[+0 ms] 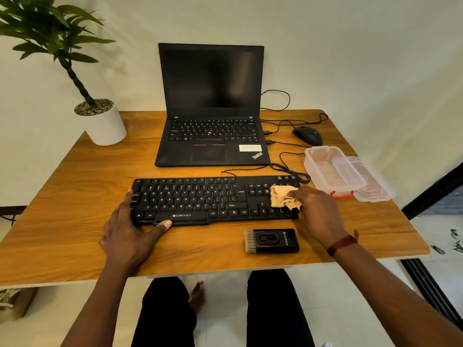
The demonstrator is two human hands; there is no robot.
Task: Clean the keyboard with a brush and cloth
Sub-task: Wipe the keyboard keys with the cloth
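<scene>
While your left hand (135, 229), fingers spread, is bracing the black plastic keyboard (200, 199), your right hand (318, 211) is clutching a crumpled tan cloth (284, 197) on its number pad. The black rectangular brush (273, 241) is lying just in front.

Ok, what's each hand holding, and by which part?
Right hand grips the tan cloth by its right edge. Left hand steadies the keyboard at its left end; brush lies untouched.

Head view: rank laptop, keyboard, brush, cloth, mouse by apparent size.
1. laptop
2. keyboard
3. brush
4. cloth and mouse, unranked: they look alike, cloth partly hidden by the right hand, mouse farther off.
</scene>
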